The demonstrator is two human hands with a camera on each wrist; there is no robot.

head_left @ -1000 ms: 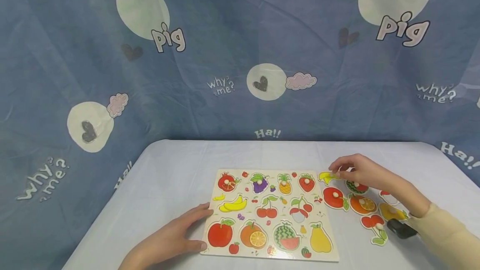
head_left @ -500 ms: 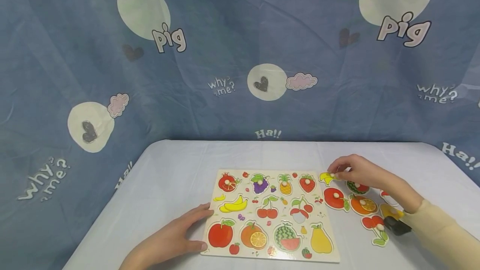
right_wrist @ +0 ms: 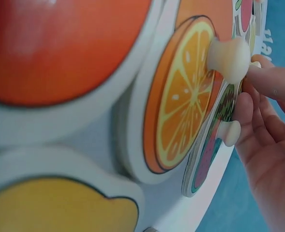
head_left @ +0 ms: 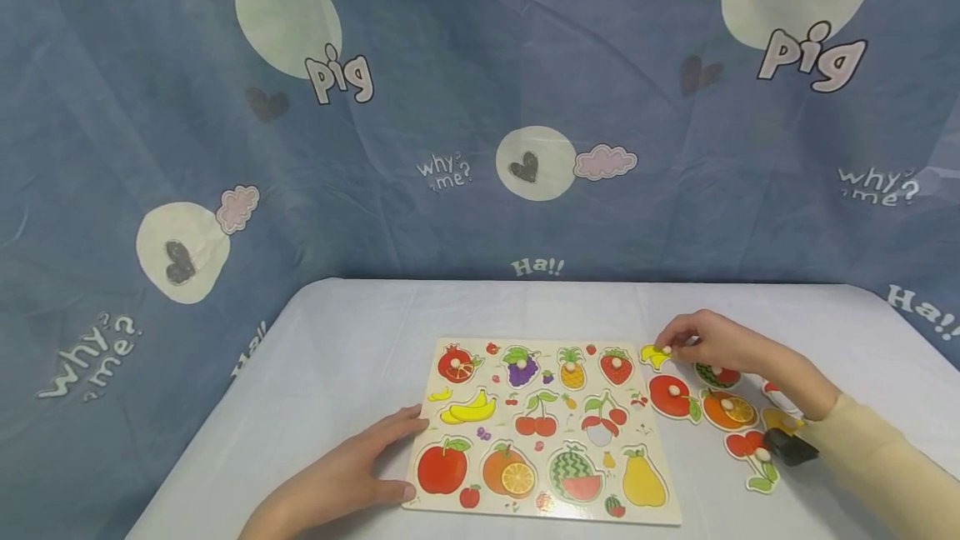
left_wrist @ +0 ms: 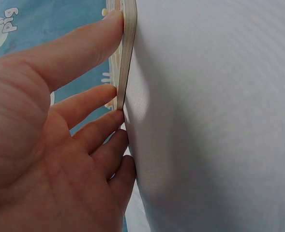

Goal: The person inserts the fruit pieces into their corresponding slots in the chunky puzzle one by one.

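Just right of board (head_left: 567, 436), right hand (head_left: 708, 342) pinches banana piece (head_left: 654, 357).
Left hand (head_left: 356, 469) slack, touching board's left edge; four pieces (head_left: 522, 372) inset.

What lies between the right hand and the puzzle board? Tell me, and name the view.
The yellow banana piece, lying between the right hand and the puzzle board; the head view shows it.

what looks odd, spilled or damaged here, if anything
Nothing looks spilled or damaged. Only the loose cherry piece, right of the fruit board, seems upside down: its leaf end faces down in the head view, opposite the board's printed cherries.
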